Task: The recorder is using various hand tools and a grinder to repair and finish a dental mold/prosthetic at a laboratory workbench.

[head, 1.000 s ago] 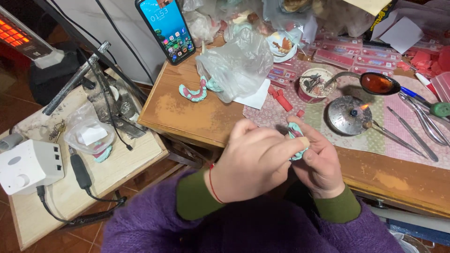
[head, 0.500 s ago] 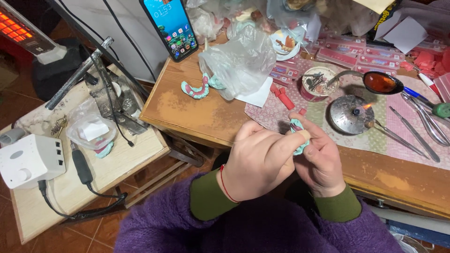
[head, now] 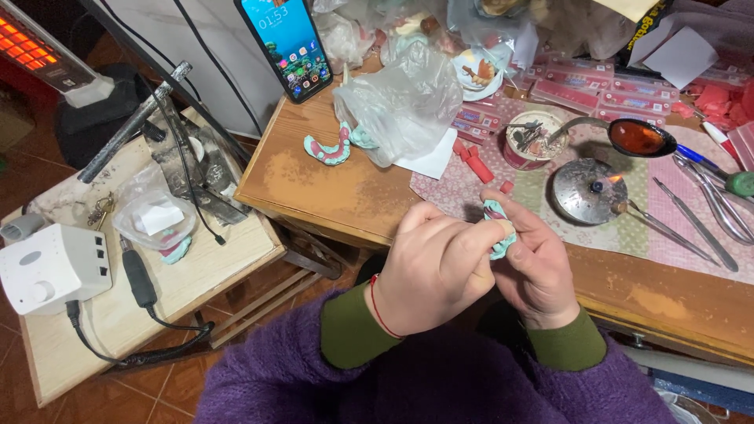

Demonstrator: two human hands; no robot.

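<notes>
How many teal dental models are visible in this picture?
3. One teal dental model is held between the left hand and the right hand. One lies on the wooden table by the plastic bag. One is in the bag on the side stand. More may be hidden.

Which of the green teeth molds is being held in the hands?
The small green mold pinched between both hands; the other green-and-pink mold lies untouched on the wooden table beside the plastic bag.
</notes>
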